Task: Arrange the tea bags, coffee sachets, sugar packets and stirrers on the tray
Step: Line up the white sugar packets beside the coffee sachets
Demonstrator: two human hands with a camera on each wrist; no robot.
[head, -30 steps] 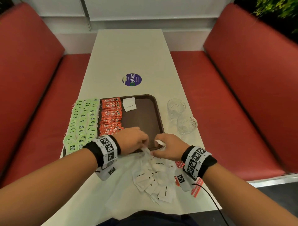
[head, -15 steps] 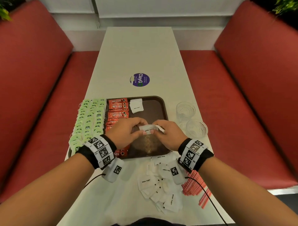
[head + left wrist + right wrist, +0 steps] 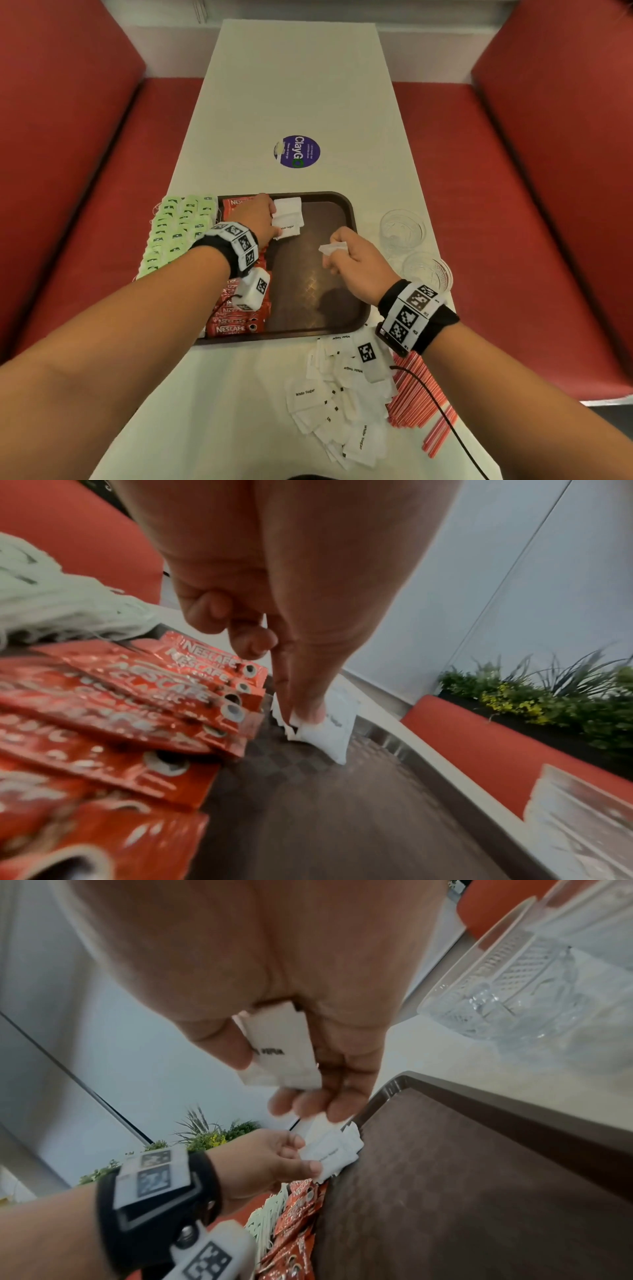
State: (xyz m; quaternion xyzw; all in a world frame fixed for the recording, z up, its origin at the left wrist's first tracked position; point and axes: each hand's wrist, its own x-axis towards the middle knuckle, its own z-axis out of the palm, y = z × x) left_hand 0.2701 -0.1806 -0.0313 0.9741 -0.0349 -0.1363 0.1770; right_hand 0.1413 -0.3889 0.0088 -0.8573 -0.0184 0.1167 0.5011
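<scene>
My left hand (image 3: 257,216) reaches to the far end of the brown tray (image 3: 346,205), thumb and fingertips (image 3: 304,710) pinching the small stack of white sugar packets (image 3: 287,217) that lies there — soft paper squares with crimped edges, right beside the column of coffee sachets (image 3: 236,322). Those sachets are glossy red foil strips, overlapped like shingles down the tray's left side. Left of them, partly over the tray's edge, sit the pale green tea bags (image 3: 178,229) in rows, their thin strings fraying outward.

My right hand (image 3: 356,265) hovers above the tray's middle, fingers curled around another sugar packet (image 3: 281,1053), flat and slightly creased, gripped between thumb and fingers. The tray floor has a fine woven texture and a raised, rounded rim.

On the white table (image 3: 301,85) near me lies the loose heap of sugar packets (image 3: 346,401), and just right of it the bundle of thin red stirrers (image 3: 416,397). Two cut-pattern clear glasses (image 3: 402,229) stand right of the tray.
</scene>
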